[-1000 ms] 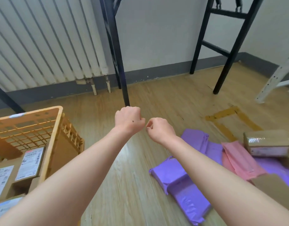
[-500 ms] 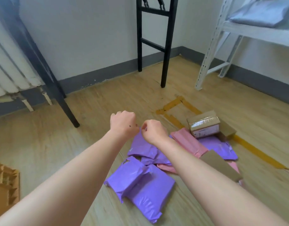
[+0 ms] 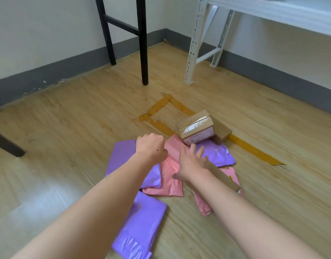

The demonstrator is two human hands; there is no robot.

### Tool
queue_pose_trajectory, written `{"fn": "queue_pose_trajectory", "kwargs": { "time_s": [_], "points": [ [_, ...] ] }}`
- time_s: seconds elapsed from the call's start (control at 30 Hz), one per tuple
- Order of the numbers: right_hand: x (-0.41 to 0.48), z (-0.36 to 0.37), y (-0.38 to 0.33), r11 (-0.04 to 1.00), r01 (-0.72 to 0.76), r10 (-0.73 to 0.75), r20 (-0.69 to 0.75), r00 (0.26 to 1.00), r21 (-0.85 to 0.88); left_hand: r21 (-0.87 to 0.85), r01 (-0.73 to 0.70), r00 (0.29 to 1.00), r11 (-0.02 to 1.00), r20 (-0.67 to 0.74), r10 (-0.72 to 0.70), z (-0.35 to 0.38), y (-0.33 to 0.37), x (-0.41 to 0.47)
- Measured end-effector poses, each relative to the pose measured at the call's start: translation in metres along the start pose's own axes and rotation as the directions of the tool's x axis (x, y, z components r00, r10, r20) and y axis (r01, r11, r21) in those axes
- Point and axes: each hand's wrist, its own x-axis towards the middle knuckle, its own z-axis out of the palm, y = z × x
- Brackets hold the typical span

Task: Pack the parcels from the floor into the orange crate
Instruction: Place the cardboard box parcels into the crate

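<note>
Both arms reach down toward the pile of parcels on the wooden floor. The right hand is wide open, its fingers spread, and it hovers over the pink mailer; whether it already touches the plastic, I cannot tell. The left hand is closed in a loose fist and holds nothing that I can see.

Just beyond the fingertips of the right hand stands the taped cardboard box, which leans on a second, plain box. To the right of this hand lies a purple mailer, and under the right wrist a flat brown parcel runs back toward the person. Under the left hand is another purple mailer, and closer to the body, below the left forearm, a third one. The orange crate is not in view.

I judge that the step is to choose and grasp the next parcel. To do it well, the right hand should press flat on the pink mailer and pinch its free edge, because the soft plastic slides and folds easily. The left hand should open and support it from the other side. The mailers overlap, so lift slowly.
</note>
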Motion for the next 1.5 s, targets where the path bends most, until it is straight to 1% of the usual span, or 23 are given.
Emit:
{"fn": "queue_pose_trajectory", "kwargs": {
  "time_s": [0.07, 0.13, 0.33, 0.5, 0.57, 0.63, 0.7, 0.77, 0.83, 0.93, 1.0, 1.07, 1.1, 1.17, 1.23, 1.3, 1.37, 1.43, 1.5],
  "points": [
    [0.003, 0.019, 0.022, 0.997, -0.078, 0.08, 0.099, 0.992, -0.022, -0.013, -0.017, 1.0, 1.0, 0.01, 0.017, 0.007, 0.005, 0.006],
    [0.005, 0.035, 0.038, 0.991, -0.136, 0.137, 0.129, 0.982, -0.016, -0.013, -0.038, 0.999, 0.999, 0.025, 0.038, 0.014, 0.01, 0.009],
    [0.014, 0.052, 0.058, 0.981, -0.186, 0.192, 0.12, 0.974, -0.055, -0.011, -0.077, 0.994, 0.997, 0.077, 0.078, 0.03, 0.013, 0.007],
    [0.02, 0.054, 0.06, 0.983, -0.175, 0.18, 0.092, 0.979, -0.063, -0.017, -0.038, 0.992, 0.999, 0.119, 0.039, 0.036, 0.001, 0.005],
    [0.02, 0.053, 0.058, 0.984, -0.171, 0.174, 0.069, 0.982, -0.041, -0.034, -0.026, 0.988, 0.999, 0.15, 0.031, 0.036, -0.004, 0.002],
    [0.018, 0.048, 0.053, 0.986, -0.168, 0.168, 0.046, 0.985, -0.007, -0.09, -0.035, 0.98, 0.995, 0.191, 0.051, 0.036, -0.009, -0.001],
    [0.017, 0.041, 0.046, 0.986, -0.158, 0.157, 0.026, 0.987, 0.044, -0.213, -0.058, 0.96, 0.975, 0.257, 0.113, 0.034, -0.014, -0.004],
    [0.017, 0.031, 0.037, 0.97, -0.173, 0.173, 0.017, 0.985, 0.168, -0.326, -0.063, 0.93, 0.943, 0.325, 0.174, 0.028, -0.016, -0.007],
    [0.017, 0.02, 0.027, 0.912, -0.2, 0.203, 0.03, 0.979, 0.357, -0.398, -0.035, 0.916, 0.917, 0.355, 0.189, 0.019, -0.021, -0.012],
    [0.015, 0.003, 0.009, 0.782, -0.184, 0.189, 0.055, 0.98, 0.596, -0.466, 0.036, 0.926, 0.884, 0.348, 0.145, 0.007, -0.033, -0.021],
    [0.011, -0.009, -0.006, 0.661, -0.144, 0.157, 0.052, 0.986, 0.737, -0.503, 0.106, 0.94, 0.858, 0.331, 0.078, 0.0, -0.046, -0.028],
    [0.007, -0.019, -0.021, 0.51, -0.092, 0.13, 0.029, 0.991, 0.855, -0.564, 0.197, 0.947, 0.802, 0.322, -0.007, -0.009, -0.063, -0.035],
    [0.003, -0.024, -0.028, 0.43, -0.068, 0.112, 0.021, 0.994, 0.9, -0.612, 0.253, 0.943, 0.749, 0.329, -0.05, -0.015, -0.072, -0.04],
    [-0.006, -0.034, -0.044, 0.266, -0.039, 0.041, 0.03, 0.999, 0.963, -0.717, 0.351, 0.928, 0.602, 0.353, -0.121, -0.028, -0.088, -0.051],
    [-0.014, -0.042, -0.06, 0.124, -0.034, -0.041, 0.039, 0.998, 0.992, -0.801, 0.398, 0.917, 0.448, 0.358, -0.175, -0.04, -0.102, -0.065],
    [-0.023, -0.048, -0.079, 0.052, -0.046, -0.099, 0.051, 0.994, 0.998, -0.838, 0.437, 0.897, 0.327, 0.379, -0.228, -0.052, -0.118, -0.08],
    [-0.036, -0.054, -0.099, 0.006, -0.043, -0.151, 0.044, 0.988, 0.999, -0.863, 0.458, 0.882, 0.213, 0.412, -0.23, -0.063, -0.137, -0.098],
    [-0.049, -0.06, -0.119, -0.026, -0.035, -0.201, 0.03, 0.979, 0.999, -0.875, 0.471, 0.876, 0.111, 0.448, -0.18, -0.07, -0.156, -0.12],
    [-0.061, -0.066, -0.137, -0.036, -0.017, -0.261, 0.007, 0.965, 0.999, -0.875, 0.481, 0.873, 0.053, 0.473, -0.121, -0.071, -0.174, -0.143]
  ]
}}
